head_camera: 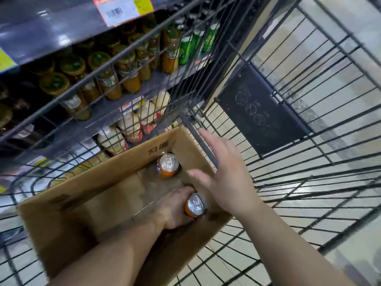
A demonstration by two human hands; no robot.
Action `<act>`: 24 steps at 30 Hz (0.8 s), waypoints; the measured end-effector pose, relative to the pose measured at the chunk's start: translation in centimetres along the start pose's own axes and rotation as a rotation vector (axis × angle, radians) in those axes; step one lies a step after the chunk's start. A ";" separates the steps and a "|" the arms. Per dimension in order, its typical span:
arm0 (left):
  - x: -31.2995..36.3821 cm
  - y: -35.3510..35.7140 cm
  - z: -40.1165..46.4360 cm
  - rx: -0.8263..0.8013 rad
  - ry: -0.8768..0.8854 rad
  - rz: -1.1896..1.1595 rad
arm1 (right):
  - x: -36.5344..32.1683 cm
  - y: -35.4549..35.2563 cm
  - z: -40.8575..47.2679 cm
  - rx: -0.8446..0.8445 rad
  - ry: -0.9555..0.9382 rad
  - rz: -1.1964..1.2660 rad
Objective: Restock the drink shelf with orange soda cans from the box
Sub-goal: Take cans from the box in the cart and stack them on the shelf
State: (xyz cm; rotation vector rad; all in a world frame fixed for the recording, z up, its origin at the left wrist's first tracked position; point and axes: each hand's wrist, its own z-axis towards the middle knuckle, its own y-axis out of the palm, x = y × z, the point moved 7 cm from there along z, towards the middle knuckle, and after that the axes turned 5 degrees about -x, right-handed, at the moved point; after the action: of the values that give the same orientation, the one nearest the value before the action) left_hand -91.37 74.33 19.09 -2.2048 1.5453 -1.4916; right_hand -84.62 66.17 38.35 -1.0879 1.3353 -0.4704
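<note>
Inside an open cardboard box [86,203] in a wire cart [288,182], the left hand [175,207] grips an upright orange soda can [194,205] with a silver pull-tab top, a second can [168,166] stands at its eleven o'clock, and the right hand [224,178] hovers above, fingers spread and empty.

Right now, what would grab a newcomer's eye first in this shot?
Two bare arms reaching into a nearly empty cardboard box in a wire cart. The left hand grips an orange soda can at the box's near right corner, while the right hand hovers open above it. A second can stands upright at the far end.
</note>
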 end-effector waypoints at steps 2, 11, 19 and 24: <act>-0.6 -0.4 -1.0 0.026 -0.025 -0.059 | 0.1 0.0 0.1 -0.003 0.010 0.007; -1.7 -8.3 -7.8 0.215 -0.101 -0.149 | -0.5 0.6 -0.5 -0.080 0.010 0.047; 4.8 -17.3 -11.4 0.264 0.134 -0.016 | -1.6 2.2 -0.7 -0.283 -0.074 0.039; 10.0 -19.1 -11.5 0.236 0.283 0.003 | -1.7 1.4 -0.5 -0.162 -0.115 0.244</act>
State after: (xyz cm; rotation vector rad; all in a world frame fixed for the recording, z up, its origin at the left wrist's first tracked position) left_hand -86.34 81.29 41.96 -1.9277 1.3505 -1.9413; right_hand -85.94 68.04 38.14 -1.0506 1.3994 -0.1193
